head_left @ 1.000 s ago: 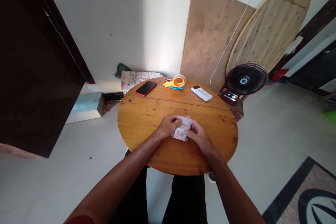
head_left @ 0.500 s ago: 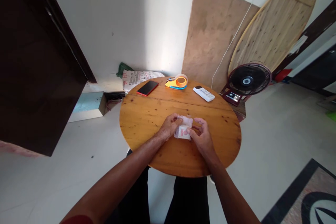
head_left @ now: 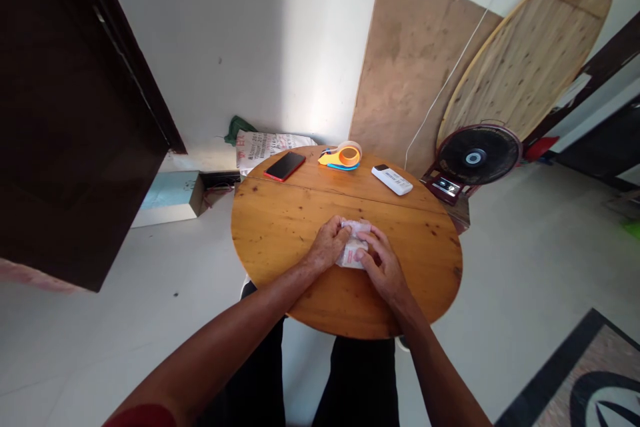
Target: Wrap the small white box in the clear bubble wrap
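On the round wooden table, between my hands, sits a small white packet with red print; a crinkled, translucent wrap, like bubble wrap, covers its far part. My left hand is closed on the packet's left side, thumb pressed on the wrap. From the right, my right hand grips it, thumb on the near face and fingers bent over the far right edge. Both hands hide parts of the packet, so its full shape cannot be seen.
Along the table's far side lie a red-edged phone, an orange tape dispenser and a white device with a dark end, perhaps a power bank. Behind the right edge stands a black fan. Boards lean on the wall.
My right hand's fingers have moved left and come down onto the wrap's far right edge; they were raised and apart from it before. My left hand keeps its hold.
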### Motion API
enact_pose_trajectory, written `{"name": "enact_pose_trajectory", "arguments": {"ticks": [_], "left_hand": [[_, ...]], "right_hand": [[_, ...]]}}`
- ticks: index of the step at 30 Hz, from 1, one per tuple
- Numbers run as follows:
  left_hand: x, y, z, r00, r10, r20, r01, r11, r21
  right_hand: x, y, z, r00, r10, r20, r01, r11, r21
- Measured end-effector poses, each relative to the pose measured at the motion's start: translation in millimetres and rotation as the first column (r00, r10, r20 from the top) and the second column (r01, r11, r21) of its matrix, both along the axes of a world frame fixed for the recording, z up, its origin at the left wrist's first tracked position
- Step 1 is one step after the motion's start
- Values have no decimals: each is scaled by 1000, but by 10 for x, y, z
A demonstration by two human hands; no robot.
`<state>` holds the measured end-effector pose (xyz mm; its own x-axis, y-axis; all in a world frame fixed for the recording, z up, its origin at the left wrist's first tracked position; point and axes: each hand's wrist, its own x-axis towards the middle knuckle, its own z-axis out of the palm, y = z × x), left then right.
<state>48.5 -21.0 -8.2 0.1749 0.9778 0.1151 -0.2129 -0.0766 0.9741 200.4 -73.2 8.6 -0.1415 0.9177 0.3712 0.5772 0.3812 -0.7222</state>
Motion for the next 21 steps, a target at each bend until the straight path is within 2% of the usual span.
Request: {"name": "enact_pose_trajectory", "arguments": {"ticks": [5, 9, 12, 17, 21], "left_hand": [[4, -10, 19, 1000, -1, -11, 1, 1000, 18], [-1, -40, 88, 998, -13, 61, 18, 996, -82], [-6, -65, 151, 992, -21, 127, 42, 986, -161], [0, -74, 183, 972, -38, 234, 84, 978, -191], [-1, -59, 172, 963, -21, 270, 91, 964, -250]], "right_hand": [[15, 56, 99, 996, 87, 10, -86, 995, -59], [-8, 91, 152, 990, 139, 18, -137, 988, -74], [-42, 63, 128, 995, 94, -23, -96, 993, -75], [-81, 14, 105, 990, 3, -139, -28, 983, -182], [-90, 57, 129, 991, -15, -136, -7, 988, -157]]}}
